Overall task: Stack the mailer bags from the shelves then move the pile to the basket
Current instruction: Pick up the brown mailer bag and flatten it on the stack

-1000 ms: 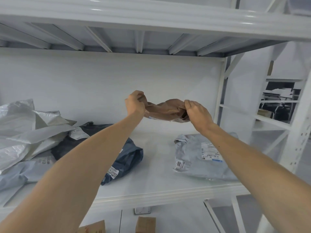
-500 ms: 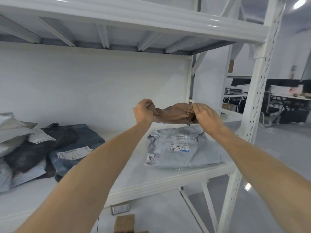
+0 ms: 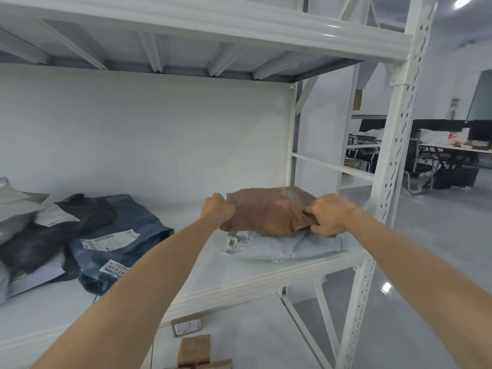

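Observation:
A brown mailer bag (image 3: 269, 209) lies on top of a light grey mailer bag (image 3: 287, 245) at the right end of the white shelf (image 3: 239, 286). My left hand (image 3: 217, 209) grips the brown bag's left edge. My right hand (image 3: 328, 215) pinches its right edge. Further left on the shelf lie a dark blue mailer bag (image 3: 125, 235), a black mailer bag (image 3: 61, 230) and silver-grey mailer bags (image 3: 16, 209), overlapping one another. No basket is in view.
The shelf's white upright post (image 3: 391, 145) stands just right of the stack, with a higher shelf board (image 3: 213, 20) overhead. Cardboard boxes (image 3: 194, 350) sit on the floor below. Desks and chairs (image 3: 439, 155) fill the room at the far right.
Both hands have carried the brown bag to the right and lowered it onto the light grey bag. The view has swung right, so the dark bags now sit further left.

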